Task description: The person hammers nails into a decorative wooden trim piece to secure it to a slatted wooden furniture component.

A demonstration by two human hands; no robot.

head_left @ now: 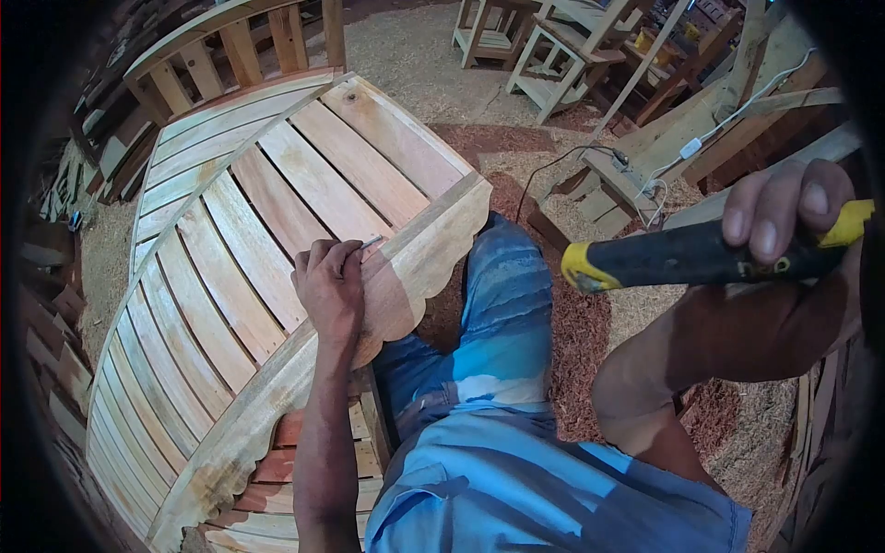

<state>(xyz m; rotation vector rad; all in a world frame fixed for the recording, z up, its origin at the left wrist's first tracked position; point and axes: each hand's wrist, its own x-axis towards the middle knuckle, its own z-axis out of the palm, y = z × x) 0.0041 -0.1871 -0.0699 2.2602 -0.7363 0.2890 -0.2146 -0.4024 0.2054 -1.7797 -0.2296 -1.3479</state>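
My left hand (330, 284) rests on the slatted wooden piece, thumb and fingers pinched around a thin metal nail (371, 242). The nail lies close to the inner edge of the scalloped wooden rail (433, 226). Several pale slats (318, 166) run up to that rail, with narrow dark gaps between them. Raised at the right, my right hand (788, 212) is wrapped around the black-and-yellow handle of a hammer (673, 255). The hammer's head is out of view.
Wooden stools or small tables (553, 64) stand at the back. A white power cable (714, 138) runs over timber at the right, near a plug connection (619, 158). A slatted wooden frame (230, 51) stands at upper left. Shavings cover the floor (396, 41).
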